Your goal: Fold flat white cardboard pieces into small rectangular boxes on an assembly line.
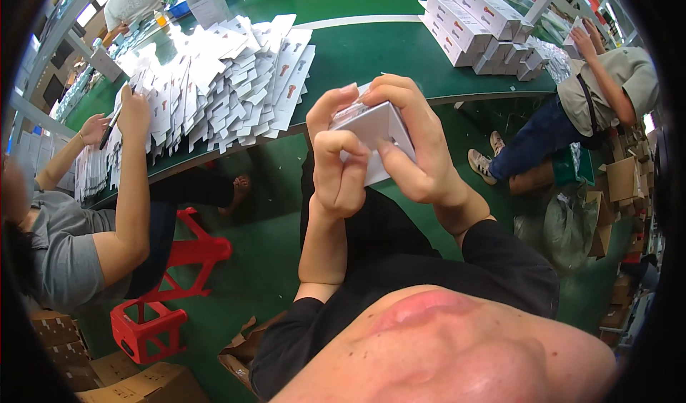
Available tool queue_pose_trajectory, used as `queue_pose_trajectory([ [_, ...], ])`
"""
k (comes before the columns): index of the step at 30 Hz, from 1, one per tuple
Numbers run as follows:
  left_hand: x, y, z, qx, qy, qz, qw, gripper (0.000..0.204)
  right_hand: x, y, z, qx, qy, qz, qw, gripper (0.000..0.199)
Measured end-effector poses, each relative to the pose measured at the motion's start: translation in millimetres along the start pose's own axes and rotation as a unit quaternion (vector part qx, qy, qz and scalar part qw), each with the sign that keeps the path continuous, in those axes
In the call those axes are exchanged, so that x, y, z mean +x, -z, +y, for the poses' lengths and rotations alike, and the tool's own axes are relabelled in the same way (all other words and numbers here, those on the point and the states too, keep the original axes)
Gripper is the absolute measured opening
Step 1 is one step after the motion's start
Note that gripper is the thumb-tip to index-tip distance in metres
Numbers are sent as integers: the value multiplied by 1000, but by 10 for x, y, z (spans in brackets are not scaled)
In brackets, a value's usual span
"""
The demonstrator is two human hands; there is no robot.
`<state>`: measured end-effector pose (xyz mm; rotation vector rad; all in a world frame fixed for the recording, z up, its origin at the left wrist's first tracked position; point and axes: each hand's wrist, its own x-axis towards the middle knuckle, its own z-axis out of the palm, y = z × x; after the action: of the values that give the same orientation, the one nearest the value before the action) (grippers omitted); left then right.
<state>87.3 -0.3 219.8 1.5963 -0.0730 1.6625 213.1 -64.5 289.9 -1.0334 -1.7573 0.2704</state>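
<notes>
A small white carton (382, 127) is held up in front of me, over the near edge of the green table. My left hand (336, 153) grips its left side with the fingers curled against it. Around the right side and far edge wraps my right hand (414, 138), its thumb pressed on the near end of the carton. The fingers hide much of the box's upper face. Beyond the hands, flat unfolded cartons (214, 74) lie in a large overlapping heap at the left. Folded white boxes (475, 28) are stacked in rows at the far right.
Green table (357, 53) runs across ahead. At the left a person (93, 239) handles flat cartons with a pen in hand, near a red stool (168, 289). Another person (600, 88) stands at the right. Cardboard boxes (143, 381) and a plastic bag (568, 228) lie on the floor.
</notes>
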Motion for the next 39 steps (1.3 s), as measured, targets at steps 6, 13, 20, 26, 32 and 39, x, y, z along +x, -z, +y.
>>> queue_pose_trajectory([
  [6, 109, -60, 33, -87, -4, -6, 996, 40, 41, 136, -9, 103, -16, -27, 994, 58],
  [13, 58, 137, -298, 343, -177, 5, 923, 70, 52, 220, 44, -115, 114, 13, 987, 71],
  [20, 207, 239, -107, 415, -75, 109, 900, 49, 432, 1340, 1328, -482, 206, 226, 821, 64],
  [26, 689, 1198, -68, 530, -20, 97, 842, 31, 253, 2303, 1944, -711, 24, 121, 692, 52],
  [32, 900, 1883, -314, 625, 193, 0, 756, 35, 151, 1405, 1651, -631, 68, 148, 759, 50],
  [39, 858, 1717, -379, 693, 283, -144, 648, 52, 32, 350, 1312, -449, 99, 48, 887, 49],
])
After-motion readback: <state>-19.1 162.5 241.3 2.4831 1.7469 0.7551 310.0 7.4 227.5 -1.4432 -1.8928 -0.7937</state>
